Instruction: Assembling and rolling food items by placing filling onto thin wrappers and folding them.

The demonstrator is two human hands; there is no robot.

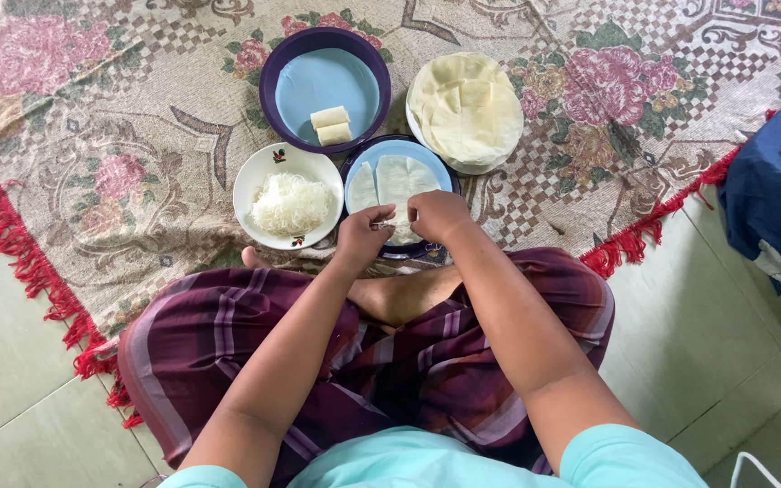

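From the head view, you sit cross-legged in a striped maroon cloth (228,334) on a pale green tiled floor (11,361), at the edge of a beige floral rug (128,181) with a red fringe. Your left hand (362,233) and right hand (437,215) meet over the near rim of a small blue plate (356,161), fingers (381,215) pinched closed on the near edge of the pale wrapper sheet (397,179) lying flat on that plate. Just left of it, touching rims, a white plate (255,172) holds a heap of thin white noodles (291,203). Behind these 2 plates stands a purple bowl (268,86) with a light blue inside, holding 2 finished rolls (332,125) side by side. To its right a round stack of cream wrappers (467,108) sits on the rug. At the right edge, a dark blue cloth (775,190) rests on the floor, well apart.
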